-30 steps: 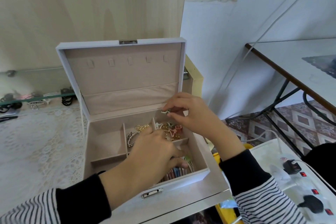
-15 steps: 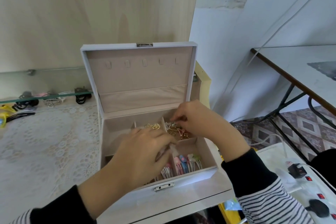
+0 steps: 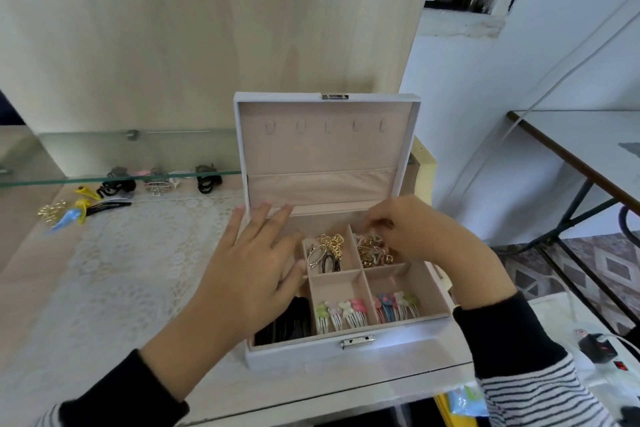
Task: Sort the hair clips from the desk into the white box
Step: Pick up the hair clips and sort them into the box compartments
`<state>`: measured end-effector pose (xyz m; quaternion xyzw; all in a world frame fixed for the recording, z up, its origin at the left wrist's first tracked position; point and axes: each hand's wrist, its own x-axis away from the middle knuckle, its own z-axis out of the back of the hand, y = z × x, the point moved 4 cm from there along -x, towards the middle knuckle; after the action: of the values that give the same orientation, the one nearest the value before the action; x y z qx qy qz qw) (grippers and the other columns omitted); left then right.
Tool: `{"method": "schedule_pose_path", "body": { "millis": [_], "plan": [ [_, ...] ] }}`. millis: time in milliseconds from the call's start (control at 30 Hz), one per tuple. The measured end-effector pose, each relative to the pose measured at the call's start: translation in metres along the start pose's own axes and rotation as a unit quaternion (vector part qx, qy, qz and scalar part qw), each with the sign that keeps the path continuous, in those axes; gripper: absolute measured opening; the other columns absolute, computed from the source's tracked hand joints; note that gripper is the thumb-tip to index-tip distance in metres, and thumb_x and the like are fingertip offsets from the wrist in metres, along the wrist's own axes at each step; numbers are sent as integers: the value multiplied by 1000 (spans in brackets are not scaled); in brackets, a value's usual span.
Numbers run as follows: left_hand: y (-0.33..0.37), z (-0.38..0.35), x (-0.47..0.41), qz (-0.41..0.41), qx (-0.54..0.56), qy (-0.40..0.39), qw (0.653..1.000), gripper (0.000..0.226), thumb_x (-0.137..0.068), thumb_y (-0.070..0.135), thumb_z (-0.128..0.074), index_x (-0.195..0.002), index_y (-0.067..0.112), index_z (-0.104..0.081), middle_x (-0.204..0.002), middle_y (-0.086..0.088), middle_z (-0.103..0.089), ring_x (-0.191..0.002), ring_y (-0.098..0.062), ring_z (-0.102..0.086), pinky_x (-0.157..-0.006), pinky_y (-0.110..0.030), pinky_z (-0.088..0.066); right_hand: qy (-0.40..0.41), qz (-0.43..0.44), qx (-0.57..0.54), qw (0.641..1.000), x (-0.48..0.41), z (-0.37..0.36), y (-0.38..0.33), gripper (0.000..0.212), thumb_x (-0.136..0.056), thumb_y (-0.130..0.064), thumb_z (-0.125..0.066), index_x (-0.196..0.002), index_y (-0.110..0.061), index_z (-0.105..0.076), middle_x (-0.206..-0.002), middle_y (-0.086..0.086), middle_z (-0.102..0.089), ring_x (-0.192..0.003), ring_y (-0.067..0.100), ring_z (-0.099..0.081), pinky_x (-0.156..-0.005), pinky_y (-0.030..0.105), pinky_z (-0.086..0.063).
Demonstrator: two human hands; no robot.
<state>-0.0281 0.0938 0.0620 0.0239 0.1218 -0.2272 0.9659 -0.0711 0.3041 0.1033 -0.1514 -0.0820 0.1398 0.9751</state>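
**Hands.** The left hand (image 3: 256, 263) is spread flat with straight fingers over the far-left part of the box and grips nothing. Whether it rests on the rim cannot be told. The right hand (image 3: 419, 239) is apart from it, fingers curled down into the far-right compartment. The fingertips are blurred, so it cannot be told whether they pinch a clip.

**Task items.** Under the right hand lies a heap of small gold and pink hair clips (image 3: 375, 253). The far-middle compartment holds gold claw clips and an oval metal clip (image 3: 327, 251). The near compartments hold pastel snap clips with charms (image 3: 341, 317) and black clips (image 3: 287, 326). All sit in the white hinged box with beige lining (image 3: 311, 355), whose lid stands upright. Unsorted items lie well apart at far left: yellow and blue clips (image 3: 78, 210), a gold claw clip (image 3: 52, 211) and black claw clips (image 3: 116, 185), on the white lace cloth (image 3: 138, 253) and beneath the glass shelf (image 3: 52, 182).

**Risks, as judged.**
- The far-right heap is full and tangled, so lifting the fingers could drag a hooked clip into the neighbouring compartment.
- A knock to the upright lid could drop it on both hands.
- The box sits close to the desk's near edge, so a pull toward the person could tip it off.
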Motion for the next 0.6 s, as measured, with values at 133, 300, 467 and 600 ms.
{"method": "schedule_pose_path", "body": {
  "millis": [133,300,467,600],
  "plan": [
    [-15,1,7,11,28,28,999,50,-96,46,-27,-136,27,-51,-160,-5,-21,-149,-26,-12,-120,-50,-6,79,19,-56,995,4,5,-17,25,-91,-11,-52,-108,-21,-68,-107,-5,-67,-89,9,-59,-83,24,-47],
    [-38,9,22,77,99,66,990,57,-97,48,-19,-150,32,-29,-163,7,0,-150,-13,8,-121,-42,3,189,61,-117,973,1,-8,-63,25,-91,-18,-54,-114,-24,-63,-111,-8,-63,-95,6,-58,-86,27,-48],
    [-73,7,44,171,126,102,972,57,-97,55,-15,-149,36,-28,-163,11,-6,-149,-9,-1,-121,-39,1,249,93,-158,951,-7,-29,-131,27,-93,-19,-53,-120,-17,-59,-117,-2,-58,-99,13,-56,-85,29,-47],
    [-107,-5,63,252,118,86,957,65,-92,60,-9,-148,34,-30,-162,7,-11,-150,-14,-7,-119,-42,-3,264,108,-166,944,-14,-49,-180,30,-95,-17,-50,-124,-13,-55,-119,1,-56,-101,15,-55,-85,28,-46]
  ]
}}
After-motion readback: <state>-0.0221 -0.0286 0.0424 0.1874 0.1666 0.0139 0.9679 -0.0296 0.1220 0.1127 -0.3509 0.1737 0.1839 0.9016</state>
